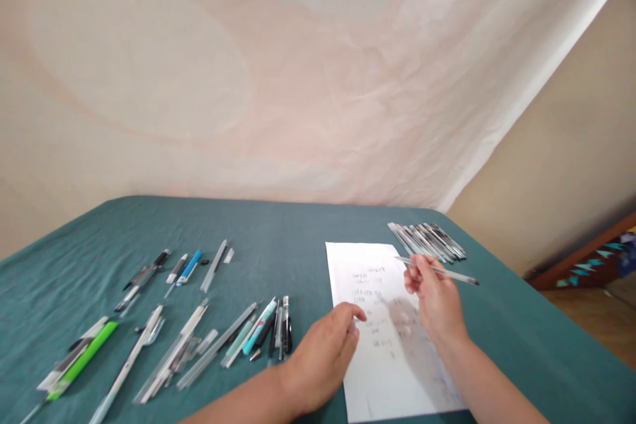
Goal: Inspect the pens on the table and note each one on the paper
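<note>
My right hand (434, 301) hovers over a white sheet of paper (387, 358) with scribbles on it. Its fingers pinch a clear pen (447, 271) that lies almost level, tip pointing left. My left hand (322, 354) rests at the sheet's left edge, fingers curled, fingertips touching the paper, nothing in it. Just left of that hand lies a cluster of pens (268, 331).
A teal cloth covers the table (278, 238). Several more pens and markers (149, 318) are scattered across its left half, a green one (82, 361) among them. A tidy row of pens (427, 242) lies at the back right. A pale sheet hangs behind.
</note>
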The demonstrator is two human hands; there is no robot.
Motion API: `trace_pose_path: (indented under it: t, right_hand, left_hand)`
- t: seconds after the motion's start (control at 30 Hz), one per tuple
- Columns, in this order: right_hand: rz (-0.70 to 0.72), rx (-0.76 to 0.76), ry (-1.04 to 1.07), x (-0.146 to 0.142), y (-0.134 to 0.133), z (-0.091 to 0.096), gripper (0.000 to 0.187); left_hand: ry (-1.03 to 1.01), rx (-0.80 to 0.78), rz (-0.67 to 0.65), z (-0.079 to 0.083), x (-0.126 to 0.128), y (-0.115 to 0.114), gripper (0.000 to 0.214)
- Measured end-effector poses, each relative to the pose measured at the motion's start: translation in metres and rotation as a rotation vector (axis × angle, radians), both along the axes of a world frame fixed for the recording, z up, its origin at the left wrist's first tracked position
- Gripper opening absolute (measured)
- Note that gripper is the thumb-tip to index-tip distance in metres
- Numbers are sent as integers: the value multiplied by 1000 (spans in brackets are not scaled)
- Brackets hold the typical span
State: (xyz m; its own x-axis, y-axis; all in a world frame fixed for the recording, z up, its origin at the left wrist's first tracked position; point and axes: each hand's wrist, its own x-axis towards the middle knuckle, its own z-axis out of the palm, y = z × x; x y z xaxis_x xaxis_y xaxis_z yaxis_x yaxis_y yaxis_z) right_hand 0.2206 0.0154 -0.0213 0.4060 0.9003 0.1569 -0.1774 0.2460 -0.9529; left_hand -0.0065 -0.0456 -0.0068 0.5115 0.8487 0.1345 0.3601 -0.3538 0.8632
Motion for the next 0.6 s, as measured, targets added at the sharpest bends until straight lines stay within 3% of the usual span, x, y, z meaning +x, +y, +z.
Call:
trace_pose_path:
  t: [0.23, 0.4, 0.6]
  right_hand:
    - [11, -53, 272, 23, 11, -6, 22]
    - [-33, -35, 291, 42, 17, -7, 21]
    - [-105, -26, 320, 55, 23, -9, 22]
  left_hand:
    - [178, 222, -307, 2, -4, -2, 31]
    - [298, 343, -364, -1, -6, -2, 31]
    - [484, 345, -368, -4, -2, 0, 20]
